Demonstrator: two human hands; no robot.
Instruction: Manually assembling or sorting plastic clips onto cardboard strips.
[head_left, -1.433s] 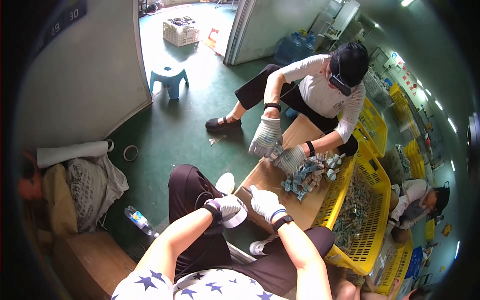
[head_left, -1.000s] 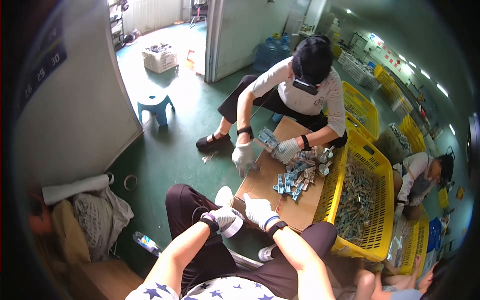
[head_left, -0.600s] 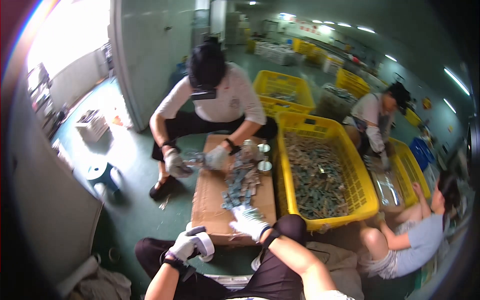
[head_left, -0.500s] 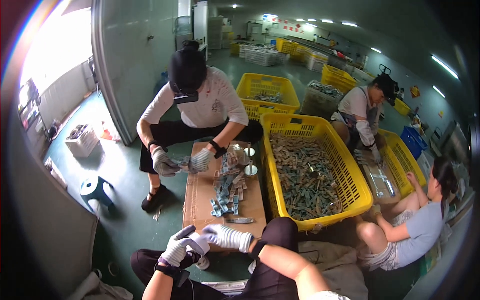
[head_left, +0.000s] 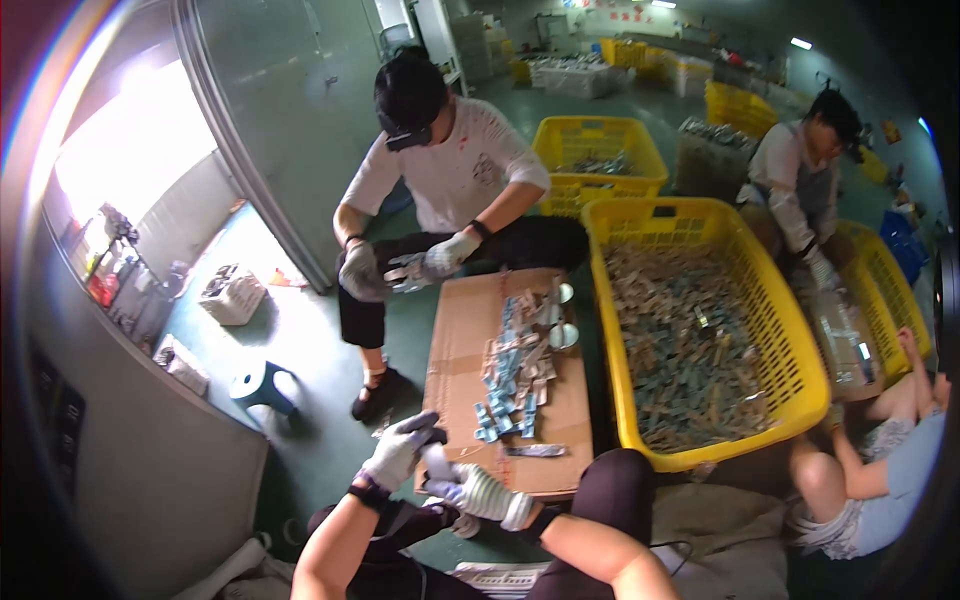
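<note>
White roll (head_left: 437, 462): at the near left corner of the brown cardboard surface (head_left: 465, 340).
Left hand (head_left: 394, 455): gloved, fingers closed on the roll.
Right hand (head_left: 485, 493): gloved, half-curled against the roll's near side; whether it grips cannot be told.
Clip-like pieces (head_left: 510, 372): blue and tan, heaped on the cardboard.
Yellow crate (head_left: 735, 452): right, filled with similar pieces.
Co-worker (head_left: 470, 165): far side, gloved.

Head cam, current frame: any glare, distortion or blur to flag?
Head view: doorway is blown out, with a rainbow-tinged flare arc along the upper-left rim; head view: fisheye bows the door frame and the corners go black; head view: the white roll at the left hand looks soft, its edges hard to make out.
</note>
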